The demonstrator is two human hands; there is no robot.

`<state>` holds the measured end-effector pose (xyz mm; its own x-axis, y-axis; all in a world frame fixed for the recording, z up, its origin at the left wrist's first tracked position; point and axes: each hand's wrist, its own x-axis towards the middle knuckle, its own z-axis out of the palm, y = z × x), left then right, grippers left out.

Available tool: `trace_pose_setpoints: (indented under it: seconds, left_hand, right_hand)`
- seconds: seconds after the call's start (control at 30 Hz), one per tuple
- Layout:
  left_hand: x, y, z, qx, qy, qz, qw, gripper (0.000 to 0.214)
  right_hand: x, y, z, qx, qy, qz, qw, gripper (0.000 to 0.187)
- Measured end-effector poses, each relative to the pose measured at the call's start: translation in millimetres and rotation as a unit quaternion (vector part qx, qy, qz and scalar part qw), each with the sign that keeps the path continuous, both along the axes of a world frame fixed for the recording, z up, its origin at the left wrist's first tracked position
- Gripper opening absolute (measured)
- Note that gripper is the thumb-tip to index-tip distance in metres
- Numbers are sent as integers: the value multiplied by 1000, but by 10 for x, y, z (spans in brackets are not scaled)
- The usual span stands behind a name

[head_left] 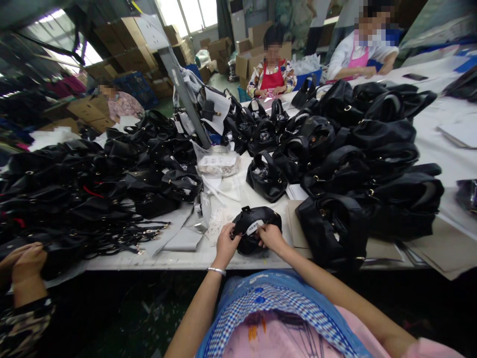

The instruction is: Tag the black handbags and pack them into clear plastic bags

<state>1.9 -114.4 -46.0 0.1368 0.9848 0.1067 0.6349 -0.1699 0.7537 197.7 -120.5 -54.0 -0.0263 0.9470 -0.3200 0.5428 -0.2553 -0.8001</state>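
A small black handbag point(257, 215) rests at the table's front edge, right before me. My left hand point(227, 244) grips the bag's left side, fingers closed on its rim. At the bag's opening, my right hand point(271, 236) pinches around a white label point(254, 227) with a barcode; its fingertips are partly hidden. Just beyond stands another black handbag point(266, 176) with its handle up. A larger black handbag point(331, 228) is to the right of my right hand.
Black bags pile up on the left point(112, 169) and right point(357, 144) of the white table. A clear plastic bag point(218, 164) of small parts lies mid-table by a metal post point(190, 94). Cardboard sheets point(439, 243) lie front right. Several co-workers sit around; one's hands point(28, 263) show at left.
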Motion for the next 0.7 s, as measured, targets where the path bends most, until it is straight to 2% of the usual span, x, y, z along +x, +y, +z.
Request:
trace_pose_setpoints:
  seconds: [0.1,0.17,0.23,0.3,0.33,0.43,0.5,0.57,0.7]
  left_hand:
    - [62,-180,71,49,10,61,997,33]
    - [159,-328,139,102,13,87,991,28]
    - [282,-423,189,121,19,6,992,22]
    - [416,-422,194,97,55,-114,987,32]
    - [482,-388,178,77,91,-151,981,41]
    - [654,-240,103,33,219,-166,961,60]
    - [729,-177,73,30,288,-174,941,60]
    - [775,-164,84,41,336,-183,923,56]
    - [837,-171,192,60,390,-181,901,54]
  right_hand:
    - [-31,22,-85,-26,19,-6,999,41]
    - [-22,35,-108,-28,17,-8,999,42]
    - [-9,36,-101,-21,7,-7,1000,44]
    - [2,16,-69,-7,-7,-3,1000,45]
    - [11,-3,-45,2,-16,0,1000,44]
    - [81,-95,30,41,-50,-1,998,38]
    - [169,-179,63,80,-84,9,993,32]
    - [263,-264,71,117,-146,50,981,31]
    - [357,-377,48,121,-276,146,942,53]
